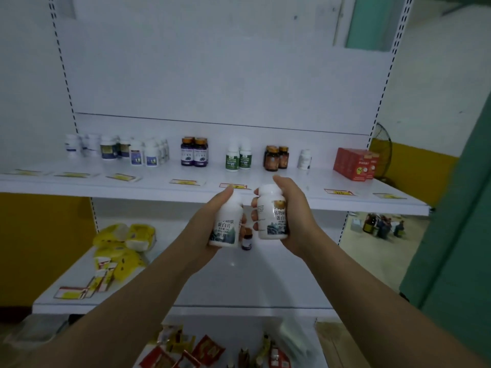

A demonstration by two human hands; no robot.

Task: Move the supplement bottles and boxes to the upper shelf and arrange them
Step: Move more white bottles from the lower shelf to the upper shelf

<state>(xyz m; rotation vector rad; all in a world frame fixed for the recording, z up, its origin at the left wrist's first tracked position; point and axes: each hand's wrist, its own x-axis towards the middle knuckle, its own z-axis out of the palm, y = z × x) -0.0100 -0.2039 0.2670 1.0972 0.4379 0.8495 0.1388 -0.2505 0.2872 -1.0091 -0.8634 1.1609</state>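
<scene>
My left hand [212, 221] grips a white supplement bottle [225, 224] with a blue mountain label. My right hand [295, 219] grips a matching white bottle [272, 213]. Both bottles are upright, side by side, just below the front edge of the upper shelf [159, 185]. On that shelf stand white bottles [117, 150] at the left, purple-label bottles [194, 152], green-label bottles [238, 158], brown bottles [276, 158], one small white bottle [305, 159] and red boxes [356, 163]. A small dark bottle [247, 240] stands on the middle shelf [239, 282] between my hands.
Yellow packets [122, 243] and small cartons [102, 277] lie at the left of the middle shelf. Red and yellow packages [207, 351] fill the bottom shelf. Price tags [186, 182] line the upper shelf's front. A green wall [457, 235] stands at the right.
</scene>
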